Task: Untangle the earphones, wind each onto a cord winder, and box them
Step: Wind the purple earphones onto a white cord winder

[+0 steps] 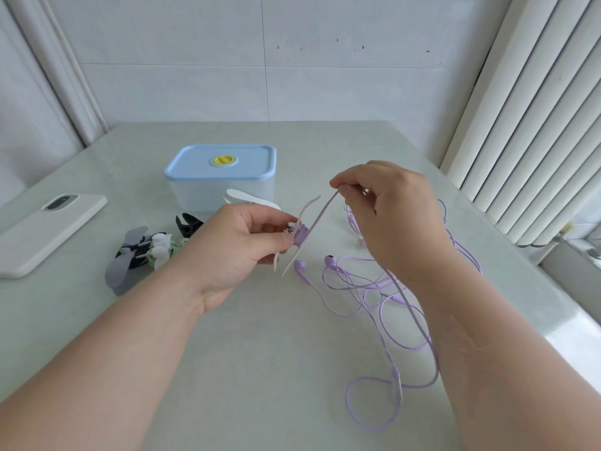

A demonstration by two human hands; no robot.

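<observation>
Head cam: L hand pinches a pale, thin, bone-shaped plastic cord winder btwn thumb & fingertips above the pale green tabletop, w/ several turns of lilac earphone cord round its middle. R hand, fingers curled, pinches that cord taut, up & right of the winder. Remaining cord lies in loose loops on the table under the R forearm; 2 lilac earbuds sit just below the winder. Clear rectangular plastic box w/ light-blue lid stands behind, lid on. Grey winder w/ wound earphones lies left, near a white-cased phone.
</observation>
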